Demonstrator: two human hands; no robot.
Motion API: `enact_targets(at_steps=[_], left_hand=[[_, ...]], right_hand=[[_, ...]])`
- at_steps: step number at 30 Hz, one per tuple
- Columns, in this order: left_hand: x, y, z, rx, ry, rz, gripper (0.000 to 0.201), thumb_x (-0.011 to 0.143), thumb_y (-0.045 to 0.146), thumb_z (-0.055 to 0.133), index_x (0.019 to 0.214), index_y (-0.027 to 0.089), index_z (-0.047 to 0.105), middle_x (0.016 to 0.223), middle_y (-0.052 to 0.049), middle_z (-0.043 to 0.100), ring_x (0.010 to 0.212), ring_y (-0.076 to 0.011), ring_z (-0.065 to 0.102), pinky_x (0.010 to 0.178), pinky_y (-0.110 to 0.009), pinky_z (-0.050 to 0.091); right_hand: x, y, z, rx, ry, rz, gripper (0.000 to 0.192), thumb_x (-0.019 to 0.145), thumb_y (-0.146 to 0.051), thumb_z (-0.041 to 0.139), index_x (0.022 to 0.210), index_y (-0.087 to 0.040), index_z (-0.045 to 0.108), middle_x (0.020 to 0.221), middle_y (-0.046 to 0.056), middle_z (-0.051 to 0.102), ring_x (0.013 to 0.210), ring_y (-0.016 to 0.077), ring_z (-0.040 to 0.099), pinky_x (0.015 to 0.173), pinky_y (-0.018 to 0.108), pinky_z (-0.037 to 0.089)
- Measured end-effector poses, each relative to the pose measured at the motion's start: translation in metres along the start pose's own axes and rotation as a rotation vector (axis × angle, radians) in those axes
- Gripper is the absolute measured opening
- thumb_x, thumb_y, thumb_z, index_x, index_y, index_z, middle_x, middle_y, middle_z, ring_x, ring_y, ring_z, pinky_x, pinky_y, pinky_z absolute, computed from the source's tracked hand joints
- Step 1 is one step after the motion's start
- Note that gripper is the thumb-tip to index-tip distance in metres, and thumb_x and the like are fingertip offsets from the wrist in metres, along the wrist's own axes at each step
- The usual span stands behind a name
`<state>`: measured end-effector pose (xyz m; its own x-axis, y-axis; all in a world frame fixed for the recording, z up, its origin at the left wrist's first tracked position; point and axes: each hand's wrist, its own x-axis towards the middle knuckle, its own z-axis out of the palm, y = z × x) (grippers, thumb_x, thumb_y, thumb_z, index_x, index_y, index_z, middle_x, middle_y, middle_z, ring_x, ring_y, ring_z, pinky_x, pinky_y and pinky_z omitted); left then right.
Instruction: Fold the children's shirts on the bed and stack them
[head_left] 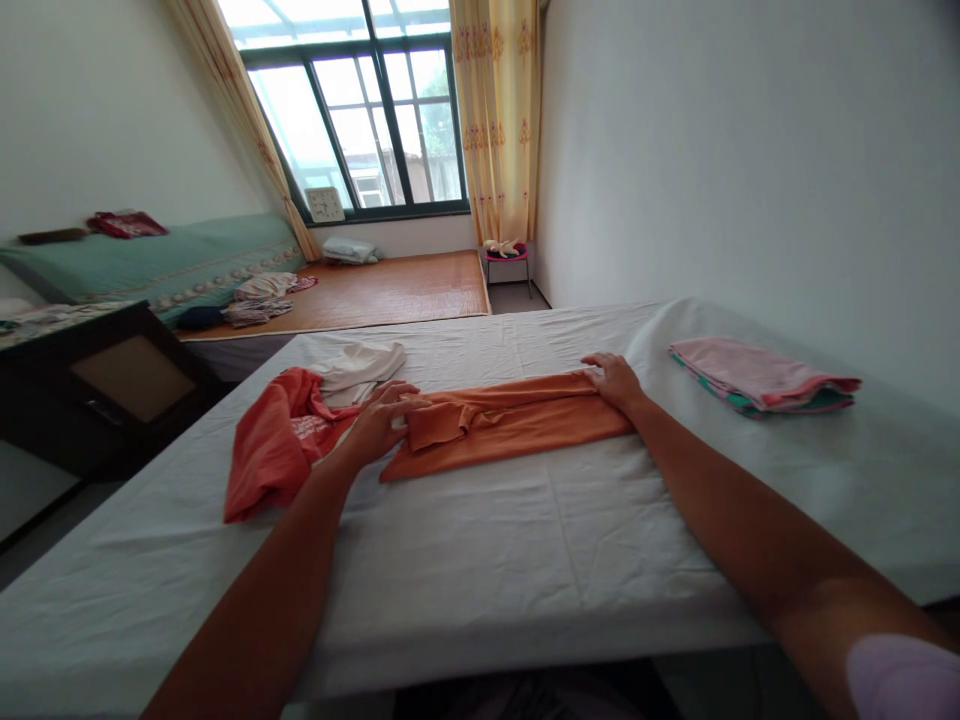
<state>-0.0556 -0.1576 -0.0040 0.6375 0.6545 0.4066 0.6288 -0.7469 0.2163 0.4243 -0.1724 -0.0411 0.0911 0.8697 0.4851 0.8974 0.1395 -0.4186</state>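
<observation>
An orange shirt (517, 420), folded into a long strip with a sleeve (436, 424) lying over its left part, rests on the white-covered table. At its left end my left hand (379, 425) touches the cloth, fingers stretched over the edge and thumb apart. My right hand (616, 382) lies on the strip's right end with its fingers extended and spread. Left of my left hand is a crumpled coral-red garment (274, 445) with white print. Behind that garment sits a bunched white cloth (364, 365), partly covered.
A folded pink and green garment (765, 375) lies at the table's right side, near the wall. Beyond the white sheet (480, 560) is a bed with a brown mat (405, 285). A dark cabinet (112, 390) stands left; a small pink stool (508, 254) is by the curtain.
</observation>
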Motion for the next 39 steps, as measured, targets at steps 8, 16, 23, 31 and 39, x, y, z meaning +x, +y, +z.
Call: enact_targets(at_steps=[8,16,23,31,39], left_hand=[[0.003,0.017,-0.008,-0.231,-0.07,0.001,0.029,0.09,0.032,0.049,0.104,0.027,0.074,0.111,-0.007,0.067,0.112,-0.0224,0.055,0.104,-0.038,0.039],[-0.009,0.0,-0.014,-0.182,-0.139,-0.326,0.054,0.092,0.054,0.034,0.076,0.022,0.074,0.098,-0.005,0.071,0.097,-0.0206,0.063,0.094,-0.03,0.043],[-0.003,0.032,-0.014,0.193,-0.253,-0.642,0.058,0.085,0.068,0.034,0.081,0.022,0.069,0.083,-0.01,0.073,0.082,-0.028,0.067,0.072,-0.033,0.045],[0.015,0.071,-0.01,0.371,-0.436,-0.684,0.067,0.078,0.069,0.044,0.121,0.02,0.06,0.116,-0.014,0.068,0.109,-0.0337,0.062,0.088,-0.039,0.045],[0.023,0.057,-0.006,0.259,-0.433,-0.664,0.038,0.072,0.058,0.057,0.08,0.021,0.064,0.088,-0.007,0.071,0.084,-0.0268,0.066,0.069,-0.03,0.044]], right_hand=[[-0.012,-0.008,-0.012,0.213,-0.345,-0.283,0.021,0.078,-0.025,0.065,0.097,-0.026,0.075,0.107,0.002,0.073,0.107,0.022,0.063,0.099,0.036,0.045],[-0.012,-0.006,-0.012,0.014,-0.304,-0.164,0.044,0.072,0.0,0.047,0.09,-0.027,0.076,0.102,-0.002,0.074,0.098,0.0185,0.064,0.096,0.031,0.047],[-0.012,-0.019,-0.02,-0.055,-0.234,-0.189,0.047,0.072,0.001,0.045,0.098,-0.025,0.075,0.106,0.0,0.072,0.103,0.0197,0.059,0.095,0.029,0.044],[-0.012,-0.016,-0.041,-0.275,-0.378,0.087,0.027,0.072,-0.009,0.051,0.078,-0.021,0.074,0.083,0.002,0.073,0.08,0.0153,0.064,0.066,0.02,0.041],[-0.013,-0.008,-0.046,-0.169,-0.267,0.159,0.029,0.074,-0.01,0.051,0.082,-0.023,0.075,0.086,0.0,0.074,0.083,0.0138,0.065,0.067,0.019,0.041]])
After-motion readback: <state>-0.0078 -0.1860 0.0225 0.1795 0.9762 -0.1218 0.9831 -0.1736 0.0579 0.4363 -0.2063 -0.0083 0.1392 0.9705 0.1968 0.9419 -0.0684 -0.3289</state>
